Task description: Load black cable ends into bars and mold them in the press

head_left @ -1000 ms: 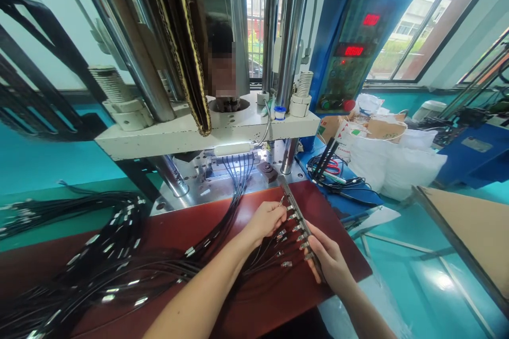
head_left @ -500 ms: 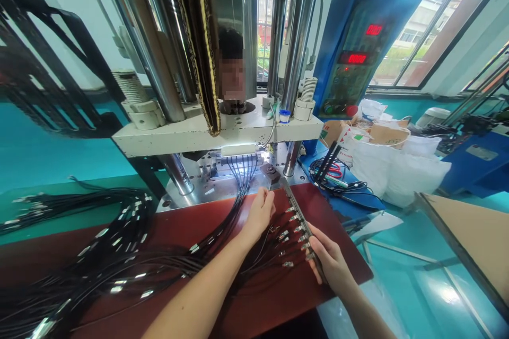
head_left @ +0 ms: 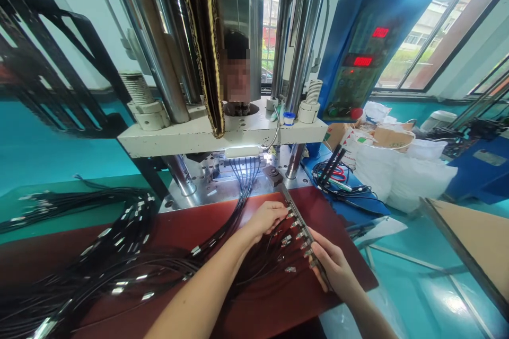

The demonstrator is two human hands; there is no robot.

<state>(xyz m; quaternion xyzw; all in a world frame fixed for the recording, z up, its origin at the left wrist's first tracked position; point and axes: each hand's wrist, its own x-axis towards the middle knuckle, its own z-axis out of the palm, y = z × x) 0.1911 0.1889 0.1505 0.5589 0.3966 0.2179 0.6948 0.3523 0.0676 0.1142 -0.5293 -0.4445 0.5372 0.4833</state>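
A long dark metal fixture bar [head_left: 299, 222] lies slanted on the red-brown mat [head_left: 222, 307], with several black cables' silver connector ends [head_left: 287, 240] lined along its left side. My right hand [head_left: 333, 266] is closed around the bar's near end. My left hand [head_left: 267, 218] rests curled beside the bar's far part, its fingertips pinching a connector against the bar. More black cables [head_left: 243, 180] run from the mat up into the press mould [head_left: 234, 165].
A vertical press [head_left: 222, 127] with steel columns stands straight ahead, and a person is behind it. A blue control box [head_left: 358, 53] sits at the right. A big heap of black cables [head_left: 99, 254] covers the left. White bags [head_left: 413, 175] and cardboard lie at the right.
My left hand moved up toward the press, then came back to the bar and now pinches at a connector. My right hand has kept hold of the bar's near end.
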